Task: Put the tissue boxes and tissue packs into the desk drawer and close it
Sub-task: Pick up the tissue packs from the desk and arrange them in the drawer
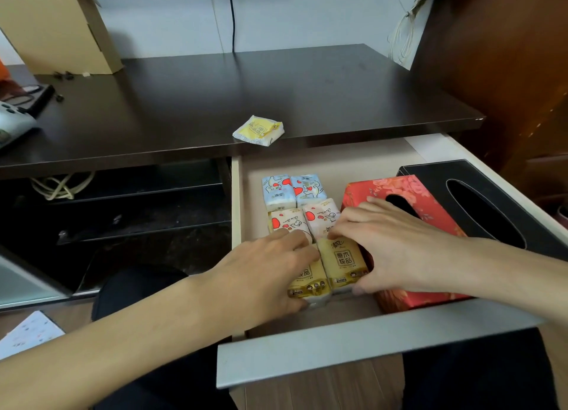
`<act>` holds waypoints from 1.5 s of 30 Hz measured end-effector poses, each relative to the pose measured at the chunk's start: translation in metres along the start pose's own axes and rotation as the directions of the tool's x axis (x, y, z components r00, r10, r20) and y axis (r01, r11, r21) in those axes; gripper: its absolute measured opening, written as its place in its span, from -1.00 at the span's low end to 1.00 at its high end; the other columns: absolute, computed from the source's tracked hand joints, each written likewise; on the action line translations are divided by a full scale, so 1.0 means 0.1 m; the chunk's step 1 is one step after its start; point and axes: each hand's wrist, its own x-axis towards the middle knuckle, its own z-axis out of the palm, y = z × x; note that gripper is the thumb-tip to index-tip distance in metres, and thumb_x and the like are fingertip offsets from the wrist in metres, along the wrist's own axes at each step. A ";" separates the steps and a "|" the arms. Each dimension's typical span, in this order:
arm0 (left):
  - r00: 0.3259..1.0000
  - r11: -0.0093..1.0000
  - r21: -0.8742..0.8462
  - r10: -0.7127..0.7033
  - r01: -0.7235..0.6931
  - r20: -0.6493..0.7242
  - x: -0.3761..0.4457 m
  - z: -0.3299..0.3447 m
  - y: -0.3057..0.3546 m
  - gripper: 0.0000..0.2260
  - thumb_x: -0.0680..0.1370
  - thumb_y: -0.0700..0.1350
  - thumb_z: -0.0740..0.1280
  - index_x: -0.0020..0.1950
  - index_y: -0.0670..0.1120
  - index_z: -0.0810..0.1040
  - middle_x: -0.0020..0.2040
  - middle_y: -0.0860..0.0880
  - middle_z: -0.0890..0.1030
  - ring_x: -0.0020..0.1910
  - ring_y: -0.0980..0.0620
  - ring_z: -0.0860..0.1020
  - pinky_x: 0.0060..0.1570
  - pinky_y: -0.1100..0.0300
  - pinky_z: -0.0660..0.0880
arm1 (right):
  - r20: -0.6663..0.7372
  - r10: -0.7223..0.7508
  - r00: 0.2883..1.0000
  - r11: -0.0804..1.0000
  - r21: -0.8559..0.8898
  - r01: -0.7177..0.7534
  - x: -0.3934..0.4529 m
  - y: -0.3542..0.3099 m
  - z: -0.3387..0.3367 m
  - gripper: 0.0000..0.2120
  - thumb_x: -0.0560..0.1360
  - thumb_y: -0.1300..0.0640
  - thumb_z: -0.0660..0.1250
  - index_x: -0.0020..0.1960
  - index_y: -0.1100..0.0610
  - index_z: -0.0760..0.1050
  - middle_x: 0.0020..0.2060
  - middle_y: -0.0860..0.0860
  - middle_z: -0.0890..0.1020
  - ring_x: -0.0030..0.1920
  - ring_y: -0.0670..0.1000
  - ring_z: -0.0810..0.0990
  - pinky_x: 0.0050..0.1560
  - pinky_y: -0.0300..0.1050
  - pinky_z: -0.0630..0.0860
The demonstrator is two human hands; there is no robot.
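Note:
The desk drawer (353, 348) stands pulled out. Inside lie a black tissue box (498, 194) at the right and a red flowered tissue box (430, 296) beside it. To their left sit two blue tissue packs (292, 191), two white-and-red packs (319, 216) and two yellow packs (344, 265) in rows. My left hand (264, 274) rests on the left yellow pack and my right hand (396, 250) holds the right yellow pack by its sides. One more yellow tissue pack (258, 130) lies on the desk top near its front edge.
The dark desk top (215, 102) carries a cardboard box (58, 25) at the back left and a grey device (12, 124) at the left edge. A brown cabinet (507, 71) stands to the right. Cables (61, 185) hang under the desk.

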 end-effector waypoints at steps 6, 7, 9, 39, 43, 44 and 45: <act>0.996 0.996 -0.057 -0.072 0.069 -0.054 -0.04 -0.23 -0.11 -0.48 0.46 0.32 0.31 0.35 0.13 0.42 0.23 0.16 0.50 0.20 0.14 0.46 0.05 0.05 0.55 | -0.048 0.079 0.996 0.976 0.206 -0.068 0.01 0.03 -0.26 -0.37 0.37 -0.41 0.39 0.35 -0.18 0.48 0.15 -0.32 0.49 0.16 -0.20 0.44 0.14 -0.12 0.42; 0.991 0.992 -0.076 -0.103 0.097 -0.085 -0.04 -0.31 -0.17 -0.52 0.47 0.31 0.30 0.31 0.14 0.46 0.19 0.17 0.54 0.15 0.14 0.50 0.02 0.03 0.56 | -0.094 0.107 0.990 0.965 0.251 -0.080 0.08 0.05 -0.34 -0.47 0.42 -0.37 0.37 0.32 -0.17 0.53 0.14 -0.30 0.55 0.15 -0.20 0.49 0.14 -0.09 0.47; 0.973 0.981 -0.107 -0.178 0.163 -0.145 -0.01 -0.44 -0.31 -0.64 0.49 0.27 0.29 0.19 0.12 0.55 0.06 0.17 0.60 0.01 0.12 0.56 -0.04 0.01 0.57 | -0.208 0.146 0.967 0.922 0.383 -0.057 0.29 0.07 -0.51 -0.69 0.51 -0.20 0.38 0.19 -0.10 0.63 0.05 -0.23 0.66 0.07 -0.19 0.60 0.14 -0.06 0.53; 0.938 0.939 -0.015 -0.344 0.344 0.041 0.96 -0.05 -1.08 -0.48 0.44 0.21 0.43 0.30 0.02 0.43 0.20 0.02 0.55 0.01 0.07 0.48 -0.12 0.19 0.46 | -0.289 0.142 0.947 0.986 -0.039 -0.160 0.94 0.41 -0.29 -0.79 0.55 0.15 0.31 0.14 0.07 0.36 0.07 0.01 0.51 -0.14 0.14 0.58 -0.25 0.04 0.39; 0.945 0.946 -0.030 -0.322 0.324 0.052 0.97 -0.01 -1.12 -0.54 0.44 0.20 0.42 0.25 0.05 0.43 0.17 0.03 0.57 0.01 0.05 0.49 -0.10 0.15 0.50 | -0.052 0.113 0.992 0.990 -0.074 -0.117 0.97 0.43 -0.19 -0.50 0.45 -0.22 0.34 0.29 -0.01 0.38 0.13 -0.07 0.47 -0.01 0.05 0.58 -0.17 0.01 0.42; 0.947 0.947 -0.038 -0.318 0.320 0.048 0.96 0.00 -1.13 -0.55 0.44 0.20 0.41 0.24 0.06 0.43 0.16 0.03 0.57 0.01 0.05 0.50 -0.12 0.14 0.51 | -0.029 0.107 0.994 0.992 -0.065 -0.109 0.96 0.45 -0.18 -0.41 0.41 -0.32 0.33 0.33 -0.05 0.38 0.15 -0.10 0.47 0.00 0.01 0.56 -0.15 0.01 0.46; 0.948 0.947 -0.046 -0.314 0.316 0.045 0.95 0.00 -1.14 -0.55 0.44 0.20 0.41 0.24 0.06 0.43 0.15 0.04 0.57 0.00 0.05 0.51 -0.13 0.14 0.51 | -0.030 0.101 0.994 0.994 -0.048 -0.102 0.95 0.48 -0.17 -0.35 0.37 -0.39 0.32 0.36 -0.09 0.37 0.16 -0.14 0.47 0.01 -0.02 0.55 -0.12 0.00 0.49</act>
